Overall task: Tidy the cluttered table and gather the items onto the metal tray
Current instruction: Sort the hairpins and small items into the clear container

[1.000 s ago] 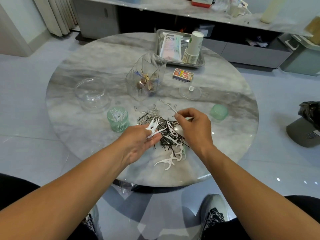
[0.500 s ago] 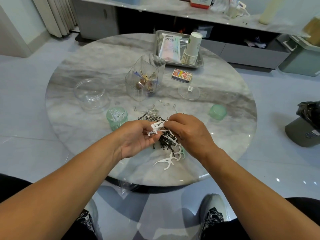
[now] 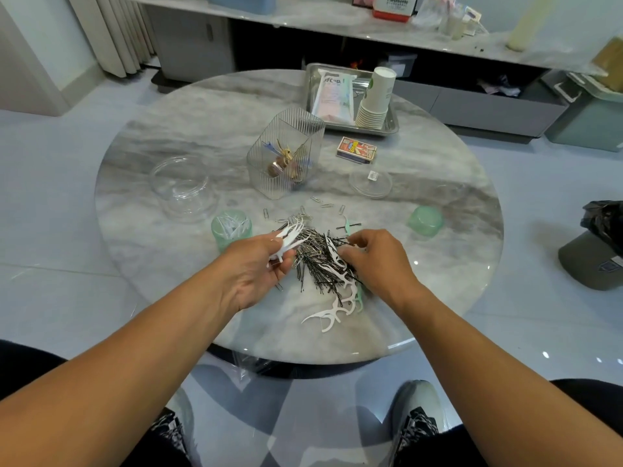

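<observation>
Little is gathered so far — only a pouch and a paper cup stack lie in the metal tray. Well short of the tray, the left hand holds a bunch of floss picks; the right hand pinches into the hairpin pile — jars, box and clips remain.

Bare forearms, black trousers, patterned sneakers

we saw the ribbed clear holder standing between the pin pile and the metal tray, blocking the straight way. to its right a bare strip of table ran past the matchbox and flat clear lid. on the left, the clear jar and green cup crowded the path.
</observation>
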